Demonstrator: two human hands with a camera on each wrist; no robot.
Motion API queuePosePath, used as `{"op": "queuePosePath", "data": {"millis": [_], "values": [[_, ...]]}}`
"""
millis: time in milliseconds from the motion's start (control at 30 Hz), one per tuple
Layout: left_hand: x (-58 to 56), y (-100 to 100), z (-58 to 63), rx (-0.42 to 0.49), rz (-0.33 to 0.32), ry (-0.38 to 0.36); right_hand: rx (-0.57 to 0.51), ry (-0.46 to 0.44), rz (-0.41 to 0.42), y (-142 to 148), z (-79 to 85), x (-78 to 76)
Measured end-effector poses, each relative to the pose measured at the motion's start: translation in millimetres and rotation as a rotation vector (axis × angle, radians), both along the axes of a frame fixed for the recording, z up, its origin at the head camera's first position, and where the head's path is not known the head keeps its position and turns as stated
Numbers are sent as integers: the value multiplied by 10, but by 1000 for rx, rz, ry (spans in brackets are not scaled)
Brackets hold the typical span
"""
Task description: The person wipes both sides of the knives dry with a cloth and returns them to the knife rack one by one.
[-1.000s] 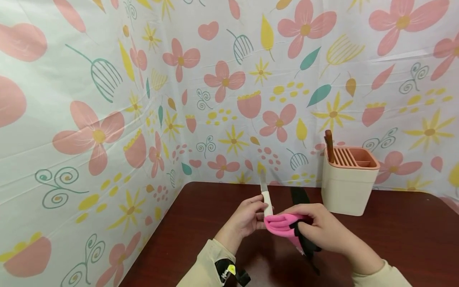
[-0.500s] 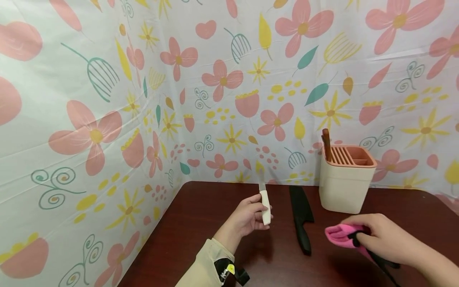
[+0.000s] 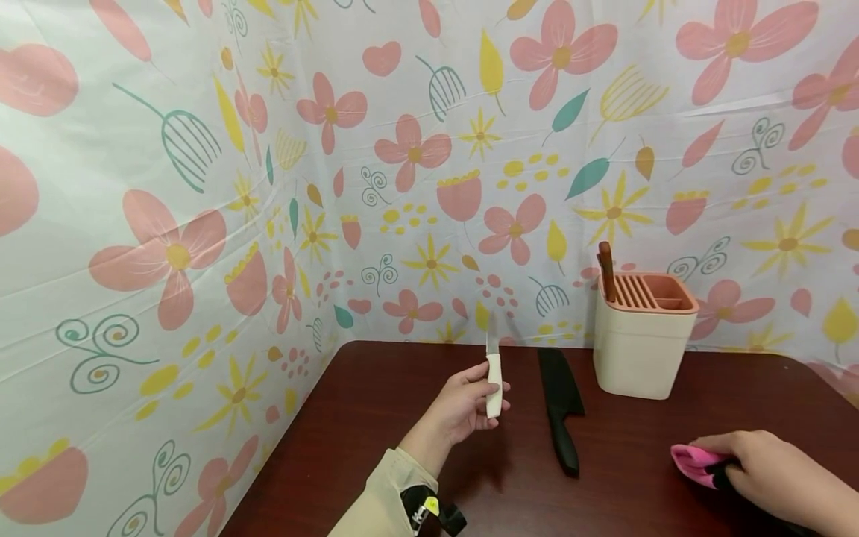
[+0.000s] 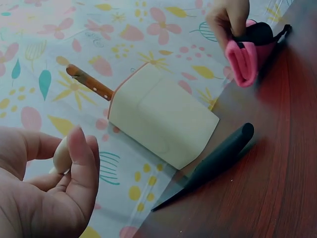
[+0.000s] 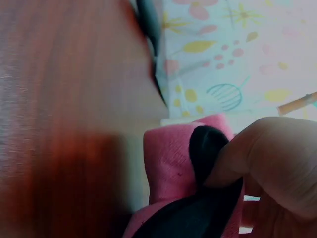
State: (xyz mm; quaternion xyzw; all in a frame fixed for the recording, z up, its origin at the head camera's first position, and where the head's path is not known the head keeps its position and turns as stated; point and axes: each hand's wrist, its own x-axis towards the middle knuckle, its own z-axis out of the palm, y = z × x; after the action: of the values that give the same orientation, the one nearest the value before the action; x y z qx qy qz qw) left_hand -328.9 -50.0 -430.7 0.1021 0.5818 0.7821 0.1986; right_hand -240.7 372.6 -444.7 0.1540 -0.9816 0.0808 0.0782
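My left hand (image 3: 451,409) grips a small knife by its white handle (image 3: 493,386), the blade pointing up and away over the table. In the left wrist view only the rounded end of that handle (image 4: 62,157) shows between thumb and fingers. At the right, low over the table, my right hand (image 3: 772,471) pinches a folded pink and black cloth (image 3: 694,464). The right wrist view has the thumb pressed onto the cloth's black part (image 5: 205,153), with pink folds around it. Between the hands lies a broad black knife (image 3: 562,388), its handle towards me.
A cream knife holder (image 3: 637,354) with a pink slotted top stands at the back right. A brown wooden handle (image 3: 607,272) sticks up from one of its slots. The dark red table (image 3: 376,388) meets a flower-printed sheet (image 3: 416,224) behind and on the left.
My right hand has moved right and nearer with the cloth, away from the white-handled knife, uncovering the black knife. My left hand has stayed nearly in place, still holding the small knife.
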Motion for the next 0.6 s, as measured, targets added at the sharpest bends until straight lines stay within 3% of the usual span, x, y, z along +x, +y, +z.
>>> {"op": "queuePosePath", "data": {"millis": [333, 467, 600], "values": [[-2, 23, 3, -50, 136, 29, -6, -241, -3, -66, -118, 48], [-13, 32, -23, -77, 219, 65, 0, -275, -7, -61, -111, 56], [-39, 43, -55, -121, 321, 133, -3, -252, 23, -45, -91, 71]]}}
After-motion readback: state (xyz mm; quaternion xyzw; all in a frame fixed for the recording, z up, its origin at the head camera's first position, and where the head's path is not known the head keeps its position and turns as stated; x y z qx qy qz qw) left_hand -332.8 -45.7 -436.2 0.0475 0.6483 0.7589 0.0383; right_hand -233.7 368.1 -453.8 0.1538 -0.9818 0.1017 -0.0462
